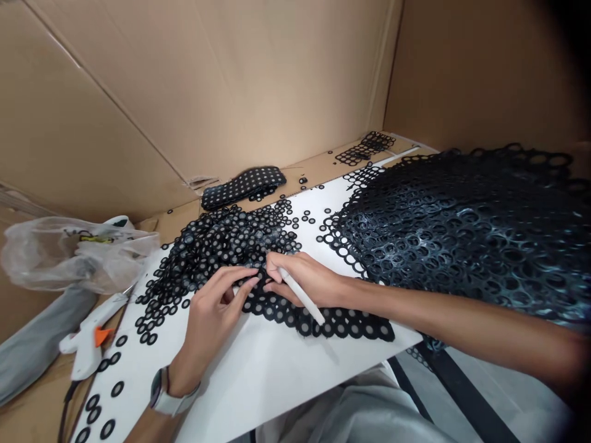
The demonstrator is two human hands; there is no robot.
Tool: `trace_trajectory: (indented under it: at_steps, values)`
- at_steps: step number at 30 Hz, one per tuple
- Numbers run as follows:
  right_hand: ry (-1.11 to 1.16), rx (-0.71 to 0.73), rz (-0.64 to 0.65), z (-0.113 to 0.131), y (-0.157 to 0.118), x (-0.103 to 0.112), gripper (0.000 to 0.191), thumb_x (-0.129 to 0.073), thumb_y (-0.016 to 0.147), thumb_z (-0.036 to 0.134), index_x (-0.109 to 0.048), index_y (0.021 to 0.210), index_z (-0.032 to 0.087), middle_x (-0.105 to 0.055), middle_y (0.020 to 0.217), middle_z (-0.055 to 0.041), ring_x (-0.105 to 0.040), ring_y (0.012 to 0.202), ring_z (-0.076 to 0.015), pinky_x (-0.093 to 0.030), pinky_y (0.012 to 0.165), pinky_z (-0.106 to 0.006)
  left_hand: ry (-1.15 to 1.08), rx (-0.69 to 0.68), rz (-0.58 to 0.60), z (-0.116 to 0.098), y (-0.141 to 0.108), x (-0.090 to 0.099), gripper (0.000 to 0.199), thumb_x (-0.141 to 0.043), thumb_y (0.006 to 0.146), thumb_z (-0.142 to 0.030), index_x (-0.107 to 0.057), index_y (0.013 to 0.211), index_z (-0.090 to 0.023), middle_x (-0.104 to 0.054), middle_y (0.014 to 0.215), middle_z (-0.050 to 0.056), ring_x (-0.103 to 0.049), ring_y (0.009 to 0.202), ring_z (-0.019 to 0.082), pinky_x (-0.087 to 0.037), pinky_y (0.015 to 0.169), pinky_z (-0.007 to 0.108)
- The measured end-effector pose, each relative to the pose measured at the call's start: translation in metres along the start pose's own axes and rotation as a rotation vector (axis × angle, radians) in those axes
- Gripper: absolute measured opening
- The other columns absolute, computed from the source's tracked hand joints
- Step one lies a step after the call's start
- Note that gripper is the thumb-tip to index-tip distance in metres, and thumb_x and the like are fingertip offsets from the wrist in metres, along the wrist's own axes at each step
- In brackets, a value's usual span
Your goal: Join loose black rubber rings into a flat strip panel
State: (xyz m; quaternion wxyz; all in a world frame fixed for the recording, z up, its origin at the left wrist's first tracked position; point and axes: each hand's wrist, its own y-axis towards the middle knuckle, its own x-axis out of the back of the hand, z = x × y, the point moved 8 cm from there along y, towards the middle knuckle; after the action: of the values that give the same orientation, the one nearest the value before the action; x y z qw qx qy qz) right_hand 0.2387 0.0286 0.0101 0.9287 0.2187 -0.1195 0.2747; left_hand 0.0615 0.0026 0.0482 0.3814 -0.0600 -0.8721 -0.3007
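Observation:
My right hand [314, 280] is closed around a white pen-like stick [302, 296], its rear end slanting down towards me. The tip is hidden by my fingers. Thumb and fingertips of my left hand [217, 304] pinch a small black piece close to my right fingertips; its exact shape is partly covered. Beneath both hands runs a black strip with pale round dots [357, 325], lying on a white board [263, 375]. Just beyond my left hand spreads a heap of small black rings [221, 237], many with grey centres.
A large pile of black ring mesh [457, 227] covers the right side. A folded dotted strip [244, 186] lies by the cardboard wall [258, 80]. At left are a white glue gun [90, 344] with an orange trigger, a clear plastic bag [60, 252] and loose rings [117, 388].

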Motion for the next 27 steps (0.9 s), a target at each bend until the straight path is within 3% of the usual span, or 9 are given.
trace_trajectory:
  at_steps: [8,17,27]
  values:
    - [0.093,-0.038,0.053,0.000,-0.004,-0.004,0.019,-0.059,0.101,0.018,-0.044,0.095,0.028,-0.048,0.066,0.0120,-0.043,0.055,-0.0117,-0.033,0.059,-0.024,0.068,-0.104,-0.019,-0.015,0.000,0.002,0.018,-0.081,0.105,-0.019,-0.085,0.121,-0.027,-0.086,0.118,0.001,-0.067,0.072,0.010,-0.051,0.060,0.025]
    - [0.204,-0.141,0.084,-0.001,-0.004,-0.005,0.021,-0.064,0.102,0.026,-0.047,0.089,0.028,-0.055,0.072,0.0061,-0.048,0.062,-0.0160,-0.035,0.057,-0.027,0.116,-0.151,-0.038,-0.016,-0.001,0.003,0.020,-0.082,0.104,-0.016,-0.086,0.122,-0.025,-0.087,0.119,0.003,-0.071,0.074,0.010,-0.055,0.060,0.024]
    - [0.221,-0.153,0.093,0.001,-0.006,-0.005,0.019,-0.060,0.103,0.025,-0.049,0.088,0.027,-0.056,0.072,0.0042,-0.048,0.065,-0.0178,-0.034,0.057,-0.028,0.113,-0.141,-0.010,-0.018,0.001,0.003,0.018,-0.081,0.104,-0.020,-0.086,0.121,-0.025,-0.087,0.117,0.003,-0.064,0.064,0.008,-0.054,0.056,0.025]
